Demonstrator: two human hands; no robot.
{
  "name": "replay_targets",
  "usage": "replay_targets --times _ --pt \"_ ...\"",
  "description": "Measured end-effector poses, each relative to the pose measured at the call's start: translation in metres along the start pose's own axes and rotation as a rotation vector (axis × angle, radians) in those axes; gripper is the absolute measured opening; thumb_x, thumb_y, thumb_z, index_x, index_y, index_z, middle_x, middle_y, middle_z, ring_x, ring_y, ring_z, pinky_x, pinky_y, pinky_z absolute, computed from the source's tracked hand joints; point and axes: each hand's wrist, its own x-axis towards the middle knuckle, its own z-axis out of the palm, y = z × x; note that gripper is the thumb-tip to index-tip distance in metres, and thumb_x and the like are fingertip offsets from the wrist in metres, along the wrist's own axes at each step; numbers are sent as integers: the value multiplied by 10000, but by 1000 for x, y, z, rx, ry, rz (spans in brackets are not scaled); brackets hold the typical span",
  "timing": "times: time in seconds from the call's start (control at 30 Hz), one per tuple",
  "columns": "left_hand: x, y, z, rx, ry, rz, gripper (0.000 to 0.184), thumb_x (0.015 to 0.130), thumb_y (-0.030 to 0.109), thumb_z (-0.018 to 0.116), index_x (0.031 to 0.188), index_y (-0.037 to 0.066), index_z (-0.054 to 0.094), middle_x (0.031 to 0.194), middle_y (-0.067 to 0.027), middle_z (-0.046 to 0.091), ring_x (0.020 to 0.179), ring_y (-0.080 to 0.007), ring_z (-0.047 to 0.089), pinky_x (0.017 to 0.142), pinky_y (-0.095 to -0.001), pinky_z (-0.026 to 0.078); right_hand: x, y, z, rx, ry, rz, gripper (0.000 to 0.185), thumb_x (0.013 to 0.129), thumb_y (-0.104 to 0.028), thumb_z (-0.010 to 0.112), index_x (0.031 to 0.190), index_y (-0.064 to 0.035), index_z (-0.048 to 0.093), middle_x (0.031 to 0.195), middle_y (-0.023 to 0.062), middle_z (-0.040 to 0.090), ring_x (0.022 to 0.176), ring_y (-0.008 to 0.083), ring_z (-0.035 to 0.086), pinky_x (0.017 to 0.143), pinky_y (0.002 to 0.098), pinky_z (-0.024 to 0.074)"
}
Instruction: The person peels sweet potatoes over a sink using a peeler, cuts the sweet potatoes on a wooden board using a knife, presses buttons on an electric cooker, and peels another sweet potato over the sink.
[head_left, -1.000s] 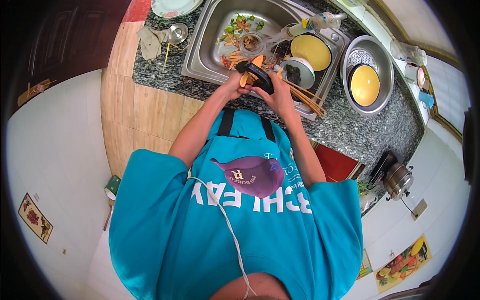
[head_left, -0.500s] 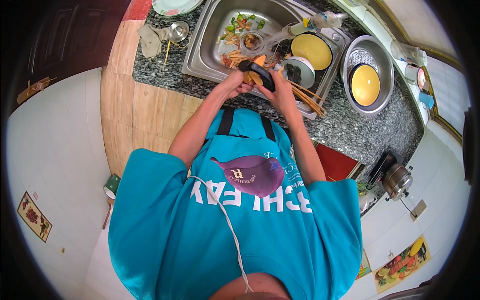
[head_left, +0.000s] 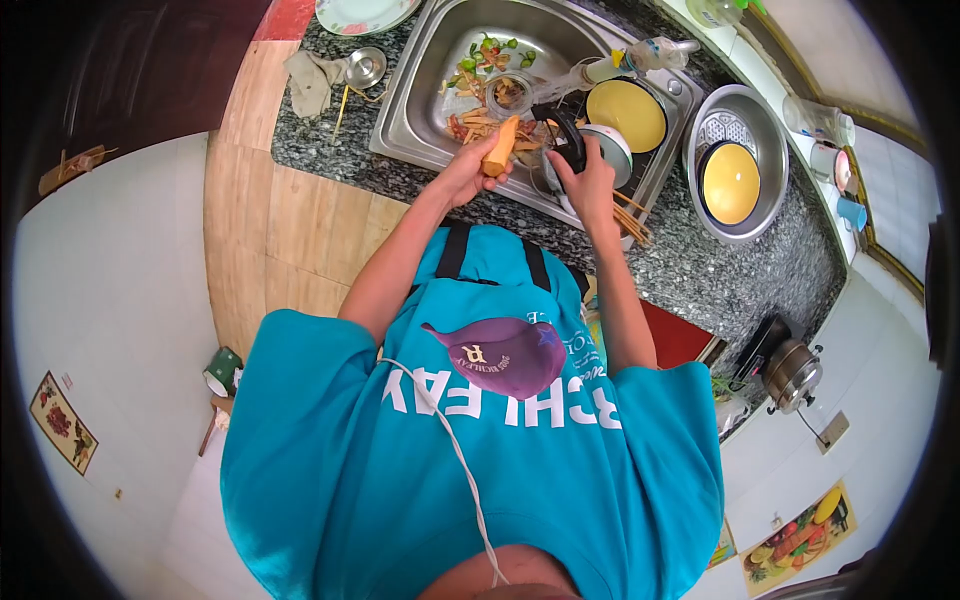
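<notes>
My left hand [head_left: 464,176] is wrapped round a thick orange carrot [head_left: 501,148], tilted upward over the sink's front edge. My right hand [head_left: 590,184] grips a black peeler [head_left: 570,142] to the right of the carrot, with a gap between the two. Peelings [head_left: 478,122] and green vegetable scraps [head_left: 487,57] lie in the steel sink [head_left: 405,125], around a clear round container [head_left: 508,92]. Behind the peeler and right hand, a white bowl [head_left: 612,148] is partly hidden.
A yellow bowl [head_left: 625,115] stands at the sink's right side, near chopsticks [head_left: 632,222]. Another yellow bowl [head_left: 731,183] sits in a steel basin [head_left: 762,135]. A ladle [head_left: 365,67] and cloth [head_left: 311,84] lie on the granite counter [head_left: 300,140] at left.
The peeler has come off the carrot and moved right with my right hand. My left hand still holds the carrot, now turned more upright and more exposed.
</notes>
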Motion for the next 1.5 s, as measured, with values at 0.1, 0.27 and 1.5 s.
replay_targets --times 0.1,0.27,1.5 --pt "6 -8 -15 -50 -76 -21 502 1058 496 276 1092 52 509 722 -37 540 490 -73 439 349 -198 294 -15 -11 8 237 -10 26 505 826 -297 798 1116 23 536 855 217 691 776 316 708 658 376 530" --pt "8 -14 -10 -128 -78 -80 430 1057 363 279 956 30 533 656 -29 511 444 -60 396 326 -180 262 -26 -19 21 216 -71 -155 543 798 -318 815 1141 2 542 854 219 661 778 395 670 656 414 517" --pt "3 -18 -13 120 -117 273 247 1002 255 581 1068 19 551 812 -56 622 616 -86 557 511 -217 442 -11 25 21 -35 21 115 478 838 -326 776 1087 15 553 780 204 678 714 338 688 628 405 510"
